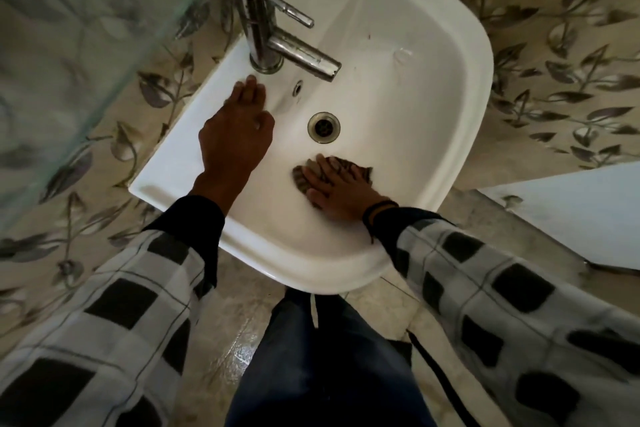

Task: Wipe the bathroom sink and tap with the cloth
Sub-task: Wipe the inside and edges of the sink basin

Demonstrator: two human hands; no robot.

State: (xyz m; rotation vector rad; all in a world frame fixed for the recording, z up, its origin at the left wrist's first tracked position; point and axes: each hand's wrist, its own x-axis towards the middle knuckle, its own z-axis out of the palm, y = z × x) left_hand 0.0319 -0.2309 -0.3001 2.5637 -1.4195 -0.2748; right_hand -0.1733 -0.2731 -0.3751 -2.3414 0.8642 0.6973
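A white wall-hung sink (450, 87) fills the middle of the head view. Its chrome tap (263, 21) stands on the back ledge at the upper left, spout reaching over the basin. My left hand (239, 135) rests flat with straight fingers on the sink's ledge just in front of the tap base. My right hand (332, 187) presses a small brown striped cloth (349, 166) flat against the basin floor, just below the metal drain (324, 126). Most of the cloth is hidden under the fingers.
Leaf-patterned wall tiles (554, 62) surround the sink. A frosted glass panel (86, 28) stands at the upper left. A pale flat surface (571, 211) juts in at the right. My legs and the tiled floor (242, 340) lie below the sink's front rim.
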